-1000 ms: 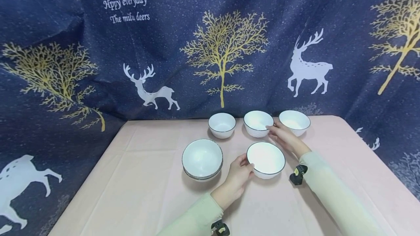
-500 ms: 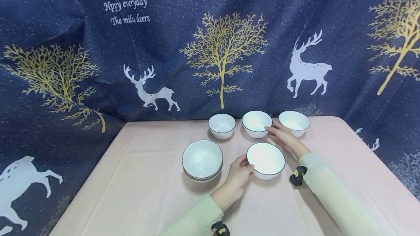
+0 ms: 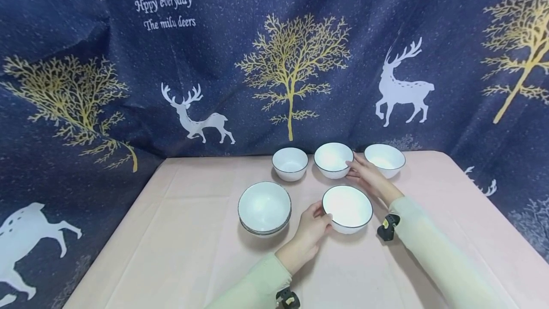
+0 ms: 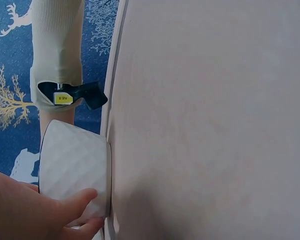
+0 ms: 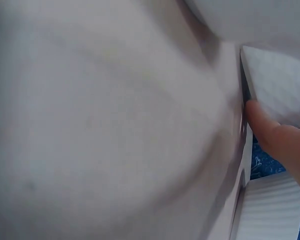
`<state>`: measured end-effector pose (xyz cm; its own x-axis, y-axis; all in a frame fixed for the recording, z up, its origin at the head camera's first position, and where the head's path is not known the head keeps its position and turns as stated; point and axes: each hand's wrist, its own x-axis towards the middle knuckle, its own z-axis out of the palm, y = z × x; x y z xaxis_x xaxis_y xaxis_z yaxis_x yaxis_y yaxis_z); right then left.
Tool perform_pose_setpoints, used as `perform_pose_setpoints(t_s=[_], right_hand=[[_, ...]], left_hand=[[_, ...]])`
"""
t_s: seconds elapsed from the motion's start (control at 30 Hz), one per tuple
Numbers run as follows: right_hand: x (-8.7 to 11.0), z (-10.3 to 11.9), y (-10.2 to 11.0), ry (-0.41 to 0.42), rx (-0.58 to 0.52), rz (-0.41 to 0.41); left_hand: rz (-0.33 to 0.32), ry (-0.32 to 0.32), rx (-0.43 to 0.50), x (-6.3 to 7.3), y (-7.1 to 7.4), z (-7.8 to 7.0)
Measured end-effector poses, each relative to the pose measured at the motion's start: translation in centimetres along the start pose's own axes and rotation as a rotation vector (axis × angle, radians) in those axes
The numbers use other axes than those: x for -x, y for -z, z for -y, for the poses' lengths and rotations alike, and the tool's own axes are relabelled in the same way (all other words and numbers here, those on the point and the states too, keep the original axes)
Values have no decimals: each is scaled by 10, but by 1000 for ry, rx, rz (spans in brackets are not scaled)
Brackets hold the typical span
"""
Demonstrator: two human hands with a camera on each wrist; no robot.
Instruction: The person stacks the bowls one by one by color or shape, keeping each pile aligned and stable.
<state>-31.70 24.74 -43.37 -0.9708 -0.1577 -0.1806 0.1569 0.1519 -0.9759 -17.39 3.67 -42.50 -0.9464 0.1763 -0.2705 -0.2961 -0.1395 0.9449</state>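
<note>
Left hand (image 3: 305,238): one front bowl (image 3: 347,208) is gripped — round, diamond-textured.
Right hand (image 3: 371,179): of three back bowls, the middle bowl (image 3: 332,158) is gripped.
Flanking: one left bowl (image 3: 290,162), one ribbed right bowl (image 3: 385,159).
Bowl stack (image 3: 264,208): nested, left of the front bowl — count unclear.

three bowls (image 3: 331,157) behind, bowl stack (image 3: 264,207) front left, single bowl (image 3: 348,206) front right

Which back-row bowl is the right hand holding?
The middle bowl of the back three: the right hand grips its right side; the left bowl and right bowl aren't held.
</note>
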Motion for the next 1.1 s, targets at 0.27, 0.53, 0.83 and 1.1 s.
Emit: perform_pose_setpoints(t_s=[0.27, 0.53, 0.83, 1.1], right_hand=[[2, 2, 1, 12, -22, 19], [1, 0, 0, 11, -25, 9], [4, 2, -1, -8, -63, 4], [6, 5, 1, -2, -94, 8]], left_hand=[[-1, 4, -4, -2, 0, 0], [-5, 14, -6, -3, 1, 1], [-7, 16, 0, -3, 0, 2], [1, 12, 7, -2, 1, 1]])
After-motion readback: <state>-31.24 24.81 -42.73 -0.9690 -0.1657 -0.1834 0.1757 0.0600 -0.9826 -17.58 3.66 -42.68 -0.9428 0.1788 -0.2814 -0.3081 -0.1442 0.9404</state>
